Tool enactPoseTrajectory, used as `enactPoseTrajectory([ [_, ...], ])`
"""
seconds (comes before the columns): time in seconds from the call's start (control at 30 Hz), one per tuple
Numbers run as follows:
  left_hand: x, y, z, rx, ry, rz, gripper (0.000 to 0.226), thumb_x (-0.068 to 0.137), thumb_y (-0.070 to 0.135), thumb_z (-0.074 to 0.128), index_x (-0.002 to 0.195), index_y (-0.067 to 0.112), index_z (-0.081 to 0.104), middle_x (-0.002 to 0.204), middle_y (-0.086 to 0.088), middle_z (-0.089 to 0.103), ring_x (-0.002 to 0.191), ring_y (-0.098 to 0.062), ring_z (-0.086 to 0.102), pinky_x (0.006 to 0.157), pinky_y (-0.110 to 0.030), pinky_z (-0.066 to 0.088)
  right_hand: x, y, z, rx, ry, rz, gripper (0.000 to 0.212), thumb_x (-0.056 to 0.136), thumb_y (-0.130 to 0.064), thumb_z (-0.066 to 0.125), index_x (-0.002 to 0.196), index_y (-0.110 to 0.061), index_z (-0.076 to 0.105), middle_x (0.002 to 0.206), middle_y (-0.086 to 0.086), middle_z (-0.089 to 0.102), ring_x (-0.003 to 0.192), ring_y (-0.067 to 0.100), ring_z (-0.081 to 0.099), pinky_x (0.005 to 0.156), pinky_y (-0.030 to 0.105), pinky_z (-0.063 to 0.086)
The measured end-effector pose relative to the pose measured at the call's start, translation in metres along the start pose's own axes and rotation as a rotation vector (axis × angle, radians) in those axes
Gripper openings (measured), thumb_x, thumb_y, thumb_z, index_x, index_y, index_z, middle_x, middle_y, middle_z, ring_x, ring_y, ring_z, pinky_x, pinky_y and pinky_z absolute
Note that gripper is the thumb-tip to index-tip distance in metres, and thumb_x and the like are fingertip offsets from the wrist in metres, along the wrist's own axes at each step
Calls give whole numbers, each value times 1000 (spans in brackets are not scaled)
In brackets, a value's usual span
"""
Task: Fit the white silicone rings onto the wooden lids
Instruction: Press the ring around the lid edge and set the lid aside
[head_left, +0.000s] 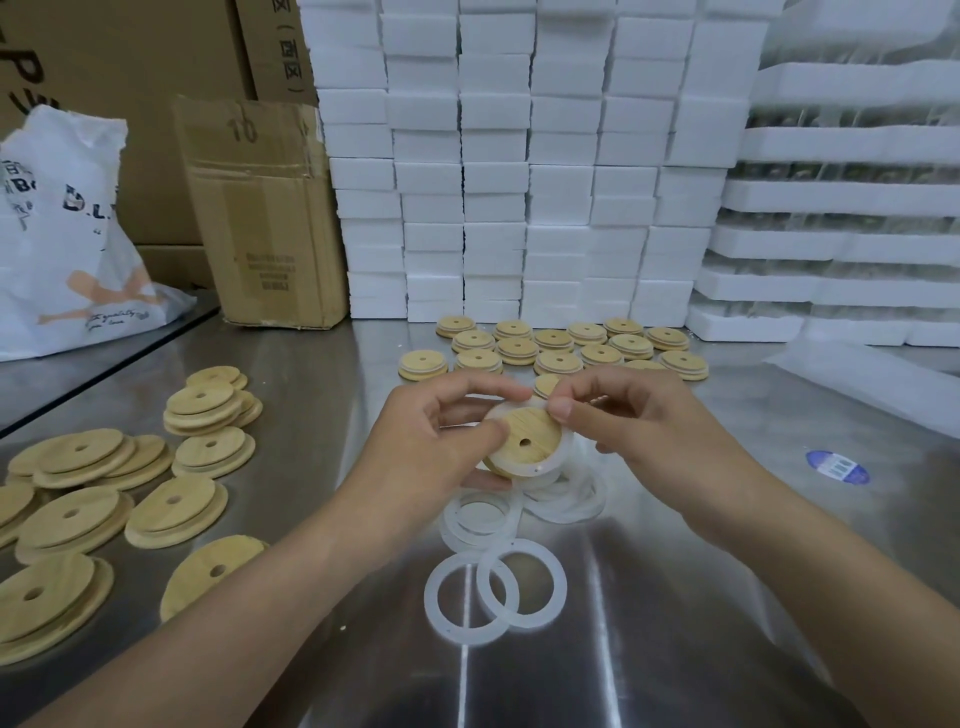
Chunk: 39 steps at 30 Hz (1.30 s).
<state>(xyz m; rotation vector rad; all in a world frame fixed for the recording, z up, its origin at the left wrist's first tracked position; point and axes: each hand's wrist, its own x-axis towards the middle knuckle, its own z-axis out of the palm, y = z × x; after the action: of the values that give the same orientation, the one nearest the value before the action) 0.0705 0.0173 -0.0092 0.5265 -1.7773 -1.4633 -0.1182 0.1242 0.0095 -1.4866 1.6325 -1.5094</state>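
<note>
Midway through seating one ring on one lid, both hands busy.

Nearest me, loose rings (493, 597) lie overlapping on the steel worktop (675, 597). Above them the left hand (431, 441) grips a wooden lid (524, 439) by its edge, and the right hand (639, 426) pinches the silicone ring (558, 457) at the lid's far rim. The ring looks only partly seated, so next it likely needs working round until flush. Bare lids (171, 512) pile up on the left, well apart. Finished lids (556, 345) crowd the space beyond, near the foam blocks (519, 182), leaving little set-down room.
</note>
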Motion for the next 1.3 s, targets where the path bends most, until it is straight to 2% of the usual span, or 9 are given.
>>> enactPoseTrajectory([
  [0.17, 0, -1, 0, -61, 33, 0, 34, 100, -7, 65, 108, 20, 84, 105, -10, 83, 95, -29, 81, 68, -41, 68, 0, -2, -2, -46, 27, 22, 13, 95, -25, 77, 84, -19, 81, 68, -15, 69, 58, -3, 54, 58, 7, 40],
  [0.27, 1, 0, -2, -105, 47, -4, 30, 100, -5, 67, 111, 18, 82, 106, -11, 83, 97, -31, 81, 70, -43, 68, -1, -4, -2, -90, 16, 58, 20, 94, -37, 77, 80, -23, 80, 74, 5, 70, 67, 9, 53, 64, 22, 40],
  [0.37, 2, 0, -5, -120, 43, 1, 25, 97, 0, 74, 112, 18, 82, 108, -11, 83, 99, -31, 81, 72, -44, 69, -3, -5, -1, -111, -20, 80, 17, 95, -34, 76, 81, -24, 80, 90, 19, 72, 75, 13, 55, 73, 32, 42],
  [0.6, 3, 3, -10, -250, 69, -21, 22, 89, 13, 81, 109, 21, 85, 110, -13, 82, 101, -31, 81, 70, -44, 68, -3, -7, -2, -87, -78, 41, 16, 97, -31, 74, 84, -23, 80, 92, 19, 71, 77, 13, 56, 66, 17, 42],
  [0.67, 4, 4, -11, -262, 70, -23, 25, 85, 18, 82, 110, 22, 84, 111, -13, 82, 102, -30, 81, 70, -45, 68, -3, -9, -1, -87, -87, 35, 16, 97, -33, 74, 85, -24, 81, 93, 21, 71, 78, 14, 56, 69, 22, 42],
  [0.8, 4, 1, -10, -275, 77, -35, 23, 89, 14, 81, 111, 21, 84, 112, -15, 81, 102, -32, 80, 71, -47, 68, -5, -9, 7, -84, -12, 47, 16, 95, -36, 76, 83, -27, 79, 89, 21, 70, 74, 18, 54, 71, 37, 41],
  [0.97, 4, 1, -10, -300, 128, -25, 23, 93, 9, 79, 111, 22, 84, 114, -12, 82, 103, -33, 80, 71, -44, 68, -8, -5, 20, -29, 12, 81, 16, 93, -38, 78, 83, -25, 79, 88, 13, 74, 74, 14, 62, 67, 27, 45],
  [1.1, 3, 3, -11, -373, 170, -27, 24, 88, 14, 81, 111, 22, 84, 115, -12, 82, 106, -33, 80, 70, -42, 68, -8, -4, 29, 21, 11, 94, 16, 92, -39, 78, 82, -27, 80, 73, -2, 73, 72, 6, 64, 62, 16, 45],
  [1.3, 1, 3, -12, -439, 163, -72, 31, 82, 19, 83, 113, 23, 84, 118, -13, 81, 107, -33, 79, 70, -39, 68, -9, -8, 34, 20, -18, 103, 13, 92, -38, 79, 83, -30, 83, 82, 5, 77, 71, 6, 66, 60, 12, 45],
])
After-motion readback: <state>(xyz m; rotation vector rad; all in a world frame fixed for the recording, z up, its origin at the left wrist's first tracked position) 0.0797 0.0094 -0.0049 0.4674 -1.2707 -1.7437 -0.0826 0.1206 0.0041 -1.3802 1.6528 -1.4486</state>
